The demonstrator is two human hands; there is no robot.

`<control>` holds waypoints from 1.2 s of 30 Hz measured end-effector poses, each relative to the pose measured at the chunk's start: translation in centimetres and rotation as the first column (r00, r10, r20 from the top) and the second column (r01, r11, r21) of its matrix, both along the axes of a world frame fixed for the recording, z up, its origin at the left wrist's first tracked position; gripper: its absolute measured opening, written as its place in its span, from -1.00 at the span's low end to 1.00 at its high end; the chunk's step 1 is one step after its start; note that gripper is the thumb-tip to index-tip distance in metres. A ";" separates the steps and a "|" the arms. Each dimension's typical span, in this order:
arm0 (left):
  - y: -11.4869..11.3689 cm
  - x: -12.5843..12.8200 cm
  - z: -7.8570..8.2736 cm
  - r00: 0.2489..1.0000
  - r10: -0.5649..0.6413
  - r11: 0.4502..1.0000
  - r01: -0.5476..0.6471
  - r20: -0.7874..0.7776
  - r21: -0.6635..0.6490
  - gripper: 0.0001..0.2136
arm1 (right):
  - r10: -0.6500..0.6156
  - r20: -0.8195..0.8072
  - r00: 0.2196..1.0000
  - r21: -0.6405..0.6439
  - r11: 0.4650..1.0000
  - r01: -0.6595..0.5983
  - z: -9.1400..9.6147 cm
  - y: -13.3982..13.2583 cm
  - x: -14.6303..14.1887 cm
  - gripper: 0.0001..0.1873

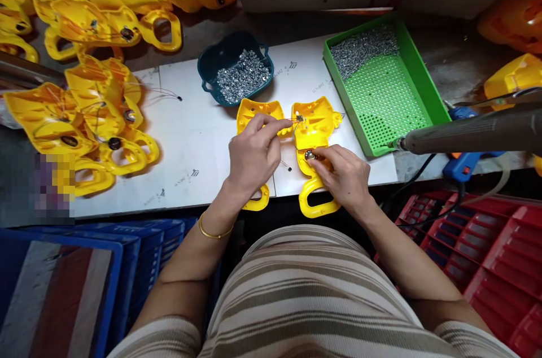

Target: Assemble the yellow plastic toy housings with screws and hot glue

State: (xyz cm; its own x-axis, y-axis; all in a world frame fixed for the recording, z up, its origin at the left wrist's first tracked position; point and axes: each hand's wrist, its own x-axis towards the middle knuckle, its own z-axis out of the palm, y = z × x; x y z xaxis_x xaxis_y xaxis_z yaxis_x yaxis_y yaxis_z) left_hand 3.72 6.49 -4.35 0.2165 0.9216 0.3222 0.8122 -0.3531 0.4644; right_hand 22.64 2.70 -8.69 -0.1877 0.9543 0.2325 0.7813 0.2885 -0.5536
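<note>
Two yellow plastic shell halves lie open side by side on the white board, the left half (pixel 254 112) and the right half (pixel 315 121). My left hand (pixel 254 155) rests over the left half, its fingers pinched on thin wires that lead to a small circuit board (pixel 300 119) in the right half. My right hand (pixel 342 174) presses its fingertips on a small round metal part (pixel 309 155) seated low in the right half, just above the handle loop (pixel 315 205).
A dark teal bowl of screws (pixel 237 67) stands behind the shells. To the right is a green tray (pixel 383 84) with screws. A hanging power screwdriver (pixel 470 132) reaches in from the right. Yellow shells (pixel 93 121) are piled on the left; blue and red crates sit below.
</note>
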 end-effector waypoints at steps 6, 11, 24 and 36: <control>-1.7 1.0 0.0 0.983 -0.148 0.972 0.123 -0.113 -0.203 -0.57 | 0.012 -0.024 1.000 -0.018 1.000 -0.012 -0.2 -0.1 -0.3 -0.80; -2.4 1.2 -1.0 0.980 -0.194 0.934 0.168 -0.052 -0.315 -0.48 | 0.033 0.004 0.999 -0.062 0.998 -0.033 0.1 -0.2 -0.2 -0.77; -4.2 3.5 -2.5 0.986 -0.051 0.931 0.103 0.156 -0.350 -0.47 | -0.027 0.270 0.963 -0.055 0.998 0.043 1.9 -1.4 0.5 -0.80; -4.2 4.1 -3.3 0.959 0.012 0.927 0.094 0.282 -0.362 -0.56 | 0.049 0.327 0.944 -0.046 0.998 -0.036 2.0 -1.1 0.7 -0.77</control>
State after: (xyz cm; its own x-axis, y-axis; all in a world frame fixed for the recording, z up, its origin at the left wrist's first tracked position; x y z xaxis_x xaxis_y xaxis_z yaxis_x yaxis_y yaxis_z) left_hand 7.83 2.26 -7.61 0.2090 0.9778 0.0135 0.6226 -0.1437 0.7693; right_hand 23.36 1.61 -6.70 -0.2879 0.9509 0.1139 0.9090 0.3087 -0.2800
